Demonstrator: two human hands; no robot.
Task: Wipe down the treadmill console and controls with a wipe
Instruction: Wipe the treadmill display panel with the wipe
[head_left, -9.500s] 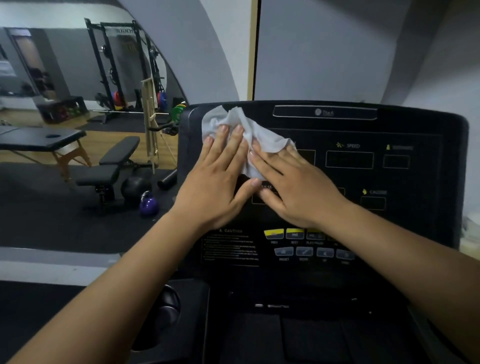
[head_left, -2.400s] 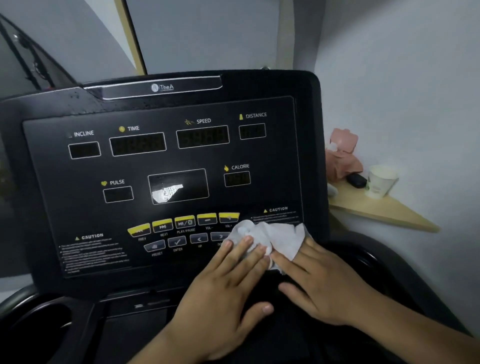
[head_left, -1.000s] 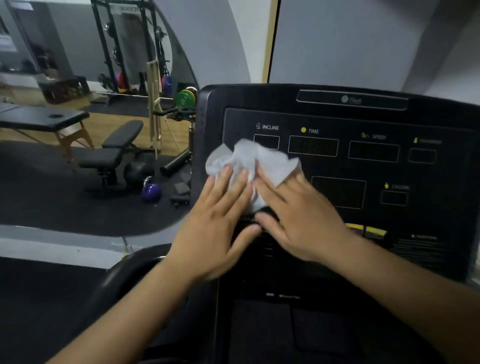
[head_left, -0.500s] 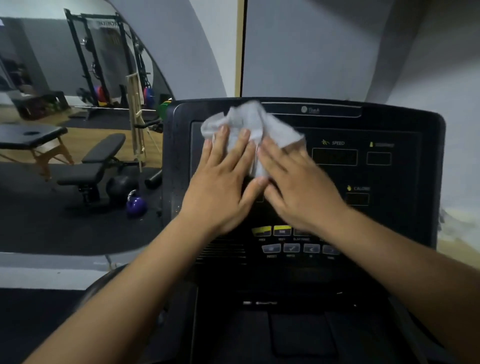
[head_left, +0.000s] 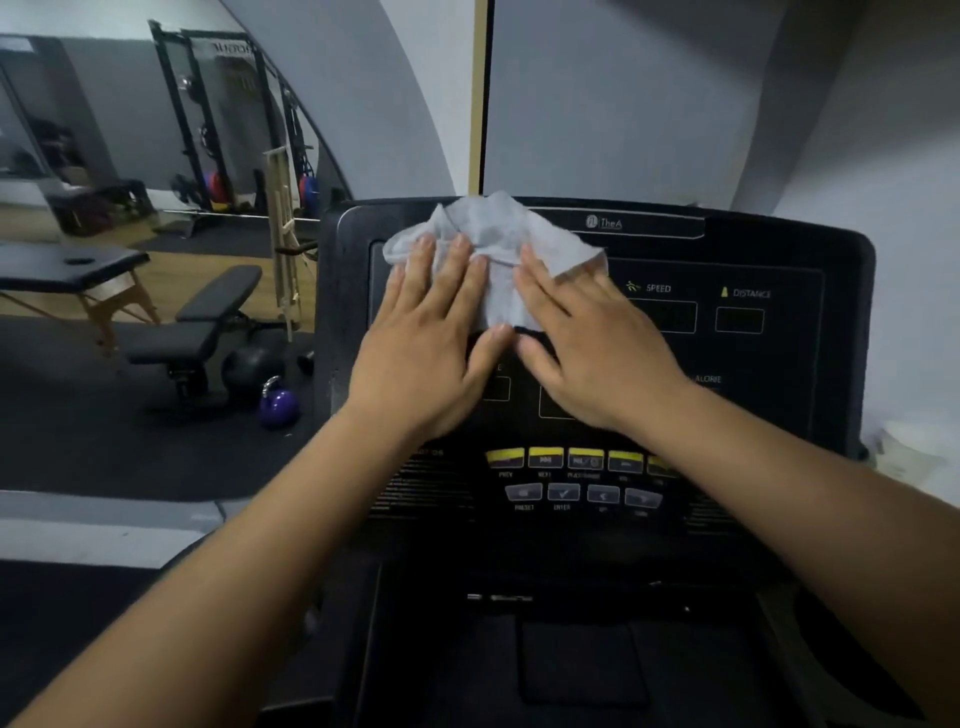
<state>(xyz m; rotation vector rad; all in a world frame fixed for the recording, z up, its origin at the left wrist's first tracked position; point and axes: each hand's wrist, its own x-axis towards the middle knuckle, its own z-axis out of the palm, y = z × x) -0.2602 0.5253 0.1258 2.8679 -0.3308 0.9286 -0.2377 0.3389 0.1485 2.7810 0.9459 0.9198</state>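
Note:
The black treadmill console fills the middle of the view, with SPEED and DISTANCE displays at the right and a row of yellow and grey buttons lower down. A crumpled white wipe lies against the console's upper left, reaching its top edge. My left hand and my right hand press flat on the wipe side by side, fingers spread, thumbs nearly touching. The hands hide the left displays.
A wall mirror at the left shows a weight bench, a purple kettlebell, a massage table and a squat rack. A grey wall stands behind the console. The console's lower tray is dark.
Both hands have pushed the wipe upward from the console's middle left to its top left edge over the last second. Earlier it was at the lower right of the panel.

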